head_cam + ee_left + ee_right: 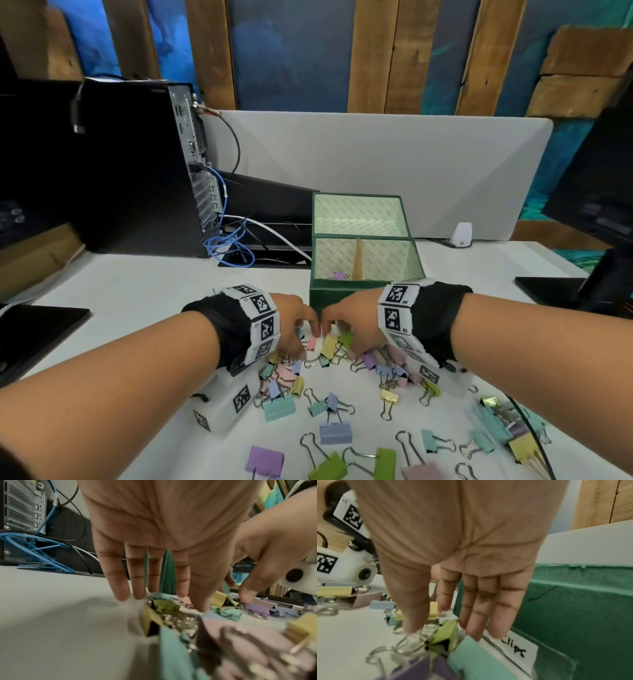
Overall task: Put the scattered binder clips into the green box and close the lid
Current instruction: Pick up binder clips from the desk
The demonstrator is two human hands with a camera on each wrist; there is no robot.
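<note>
1. Mostly the binder clips [329,404] lie strewn over the lower middle and lower right of the head view, pastel bodies with wire handles sticking out, thickest in a heap just in front of the green box [363,270].
2. They look light and stiff to me, small painted metal. The wire loops seem likely to snag on each other, so a handful may drag neighbours along. Taking one by its coloured body, or scooping several from underneath, looks the surest hold.
3. That box sits open at centre frame, its lid [358,212] standing up behind it. One purple clip [339,275] already lies inside, beside a wooden divider.
4. Both hands hang over the heap, fingertips nearly meeting. The left hand [291,325] has its fingers straight and slightly spread, pointing down at the clips, holding nothing that I can see.
5. The right hand [349,325] is much the same: fingers extended and close together, tips just above a green clip [444,635], right against the box's front wall where a label reads "clips".
6. A white table [137,301] carries it all, with a black computer tower [137,164] and blue cables [229,243] at upper left.
</note>
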